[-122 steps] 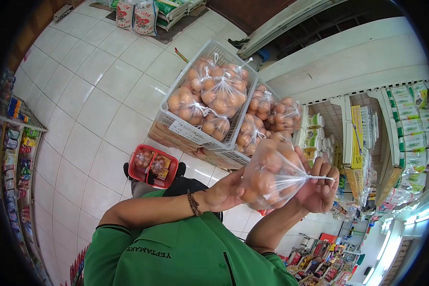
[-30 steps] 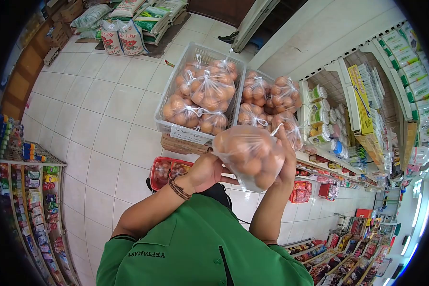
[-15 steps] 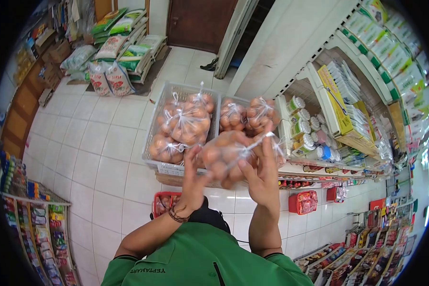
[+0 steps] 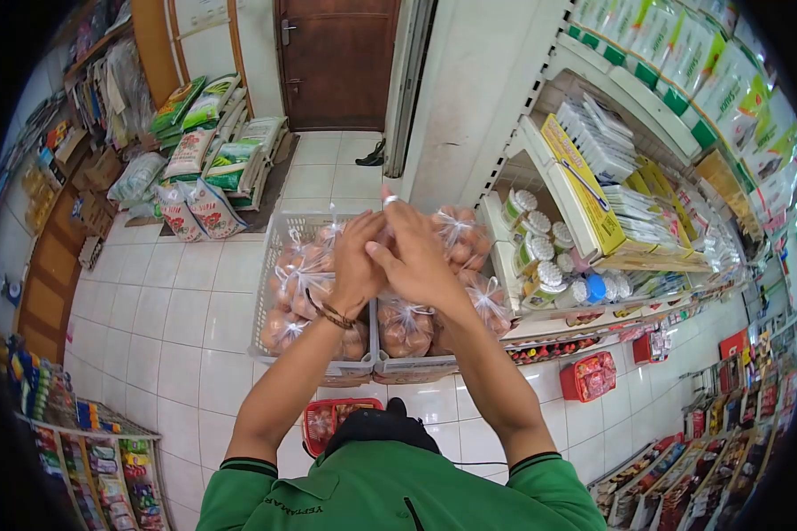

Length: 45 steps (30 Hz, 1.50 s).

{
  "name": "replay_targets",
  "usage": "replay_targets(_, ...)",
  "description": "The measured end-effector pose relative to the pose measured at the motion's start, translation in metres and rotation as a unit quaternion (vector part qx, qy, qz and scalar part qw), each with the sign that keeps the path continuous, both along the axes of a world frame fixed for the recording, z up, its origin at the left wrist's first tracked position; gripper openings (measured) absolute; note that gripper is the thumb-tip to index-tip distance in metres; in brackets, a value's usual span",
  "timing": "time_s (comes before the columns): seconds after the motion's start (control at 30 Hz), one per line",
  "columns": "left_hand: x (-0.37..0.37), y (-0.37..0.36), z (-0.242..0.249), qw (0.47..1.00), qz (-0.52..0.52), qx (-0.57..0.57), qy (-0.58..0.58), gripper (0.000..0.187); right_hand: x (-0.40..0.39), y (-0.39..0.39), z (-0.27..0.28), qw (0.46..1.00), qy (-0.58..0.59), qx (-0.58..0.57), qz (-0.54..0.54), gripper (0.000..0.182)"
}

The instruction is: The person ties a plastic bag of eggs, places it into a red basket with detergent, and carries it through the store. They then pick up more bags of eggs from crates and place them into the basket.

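Note:
My left hand and my right hand are close together over the far part of two plastic crates. Between them is a clear bag of eggs, mostly hidden behind my fingers. White knotted plastic shows at my right fingertips. Below and left of my left hand, the left crate holds several knotted bags of brown eggs. More egg bags lie in the right crate, beneath my right forearm.
A shelf with white-lidded jars and packets stands close on the right. Red baskets sit on the floor, one near my feet. Stacked sacks are at the far left, a brown door ahead.
Both hands have moved forward and left with the bag of eggs, from the near side of the crates to their far part. The view has shifted, showing more of the door.

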<state>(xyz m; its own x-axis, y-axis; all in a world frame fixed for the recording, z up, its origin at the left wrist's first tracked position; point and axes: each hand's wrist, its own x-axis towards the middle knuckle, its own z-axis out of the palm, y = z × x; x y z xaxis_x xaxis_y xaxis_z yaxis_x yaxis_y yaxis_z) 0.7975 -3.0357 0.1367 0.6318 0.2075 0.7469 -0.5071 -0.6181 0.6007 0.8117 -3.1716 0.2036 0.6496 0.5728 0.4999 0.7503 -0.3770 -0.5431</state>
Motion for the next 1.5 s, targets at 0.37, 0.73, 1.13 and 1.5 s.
replay_targets(0.37, 0.049, 0.006, -0.002, 0.982, 0.029, -0.164, 0.087, 0.026, 0.113, -0.063, -0.024, 0.994, 0.047, 0.022, -0.095, 0.036)
replay_targets(0.73, 0.095, -0.018, -0.022, 0.977, 0.070, -0.185, 0.081, 0.030, 0.153, -0.096, -0.065, 0.962, 0.099, -0.052, -0.248, 0.022)
replay_targets(1.13, 0.103, -0.045, -0.024, 0.982, 0.114, -0.080, 0.126, 0.028, 0.154, -0.105, -0.048, 0.945, 0.093, -0.064, -0.306, 0.022)
replay_targets(1.5, 0.092, -0.051, -0.035, 0.990, 0.111, 0.037, 0.073, 0.016, 0.162, -0.115, -0.047, 0.952, 0.097, -0.071, -0.280, 0.022)
